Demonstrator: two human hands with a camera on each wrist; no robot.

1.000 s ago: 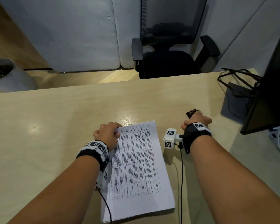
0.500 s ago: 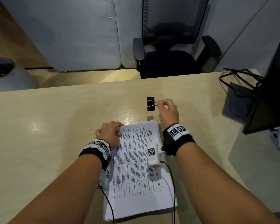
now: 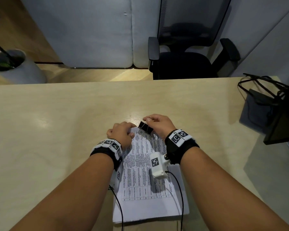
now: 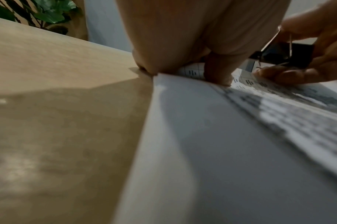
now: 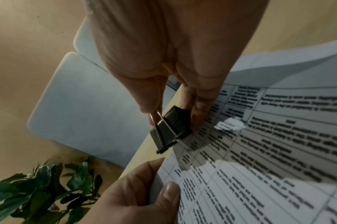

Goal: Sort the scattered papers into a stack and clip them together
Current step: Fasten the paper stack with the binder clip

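Note:
A stack of printed papers (image 3: 143, 172) lies on the wooden desk (image 3: 57, 122) in front of me. My left hand (image 3: 122, 135) grips the stack's far left corner, thumb on top, as the right wrist view shows at the left hand (image 5: 137, 197). My right hand (image 3: 157, 125) pinches the wire handles of a black binder clip (image 3: 145, 128) and holds it just over the stack's far edge. In the right wrist view the binder clip (image 5: 169, 128) hangs at the paper's edge (image 5: 240, 136). In the left wrist view the binder clip (image 4: 286, 53) shows beside my thumb.
A black office chair (image 3: 187, 60) stands beyond the desk. A dark monitor (image 3: 284, 120) and tangled black cables (image 3: 264, 90) fill the right side. A potted plant (image 3: 8, 62) sits on the floor at far left. Wrist camera cables trail over the papers.
My right hand picked the clip up from the desk at right, carried it left and brought it down to the stack's far edge. The left hand stayed on the corner.

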